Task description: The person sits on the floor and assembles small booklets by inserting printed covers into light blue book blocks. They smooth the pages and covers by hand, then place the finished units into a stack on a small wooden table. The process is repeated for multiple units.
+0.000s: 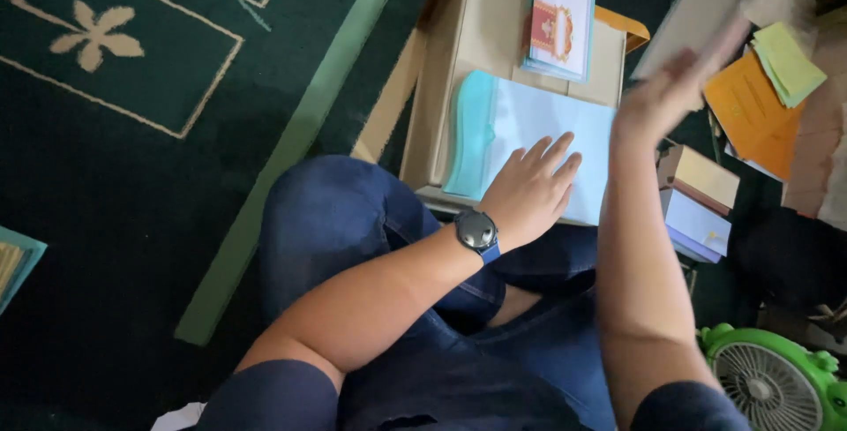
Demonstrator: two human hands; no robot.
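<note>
At the bottom of the frame sit the knees in blue jeans (353,210). Just above, the left hand (529,188), a watch (477,231) on its wrist, lies flat with fingers spread on a stack of pale blue sheets (529,118) atop a cardboard box (481,25) at centre. The sheets look light, thin and slippery, best lifted by an edge. Upper right, the right hand (662,96) is blurred, raised against a grey board (697,16); I cannot tell its grip.

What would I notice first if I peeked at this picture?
Probably the left hand, wearing a dark wristwatch, pressing flat on a pale blue stack of paper in the middle. The right hand is a blur at upper right, lifting a sheet. A bright green fan sits bottom right.
</note>
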